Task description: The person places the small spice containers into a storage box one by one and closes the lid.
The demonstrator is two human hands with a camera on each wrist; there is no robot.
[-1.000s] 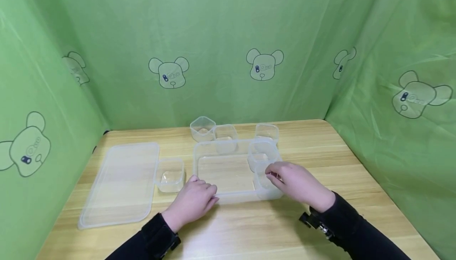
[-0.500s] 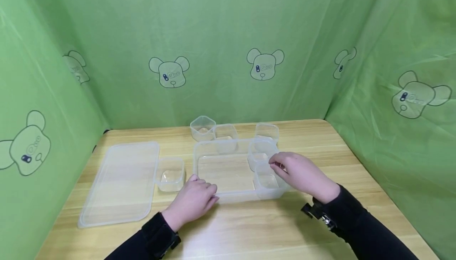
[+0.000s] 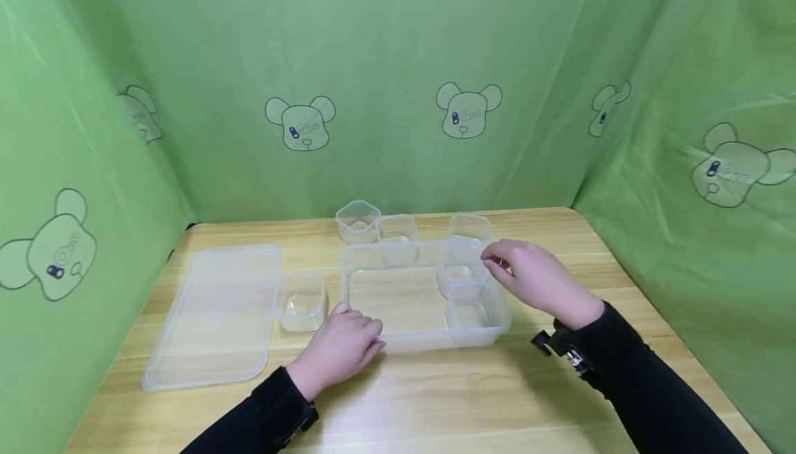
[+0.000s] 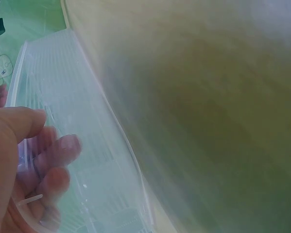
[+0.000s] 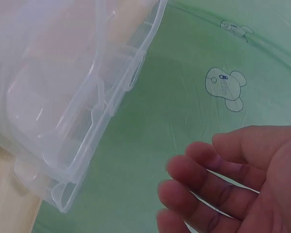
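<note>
A large clear plastic box [image 3: 410, 341] sits mid-table in the head view. My left hand [image 3: 342, 347] grips its near left corner; the left wrist view shows thumb and fingers on either side of the box wall [image 4: 96, 145]. Inside the box, along its right end, stand two small clear square containers, a near one [image 3: 468, 316] and a far one [image 3: 457, 274]. My right hand [image 3: 536, 278] hovers by the box's right side with loosely bent fingers. The right wrist view shows nothing in that hand [image 5: 252, 179], apart from the box edge [image 5: 128, 73].
A flat clear lid [image 3: 214, 316] lies at the left. Between lid and box stands another small container [image 3: 300, 305]. Behind the box are three more, at left [image 3: 358, 224], middle [image 3: 396, 229] and right [image 3: 470, 224]. A green curtain [image 3: 385, 164] encloses the wooden table.
My right hand has come off the near small container and moved up and away toward the back right. That container stays in the box's near right corner. My left hand keeps its grip.
</note>
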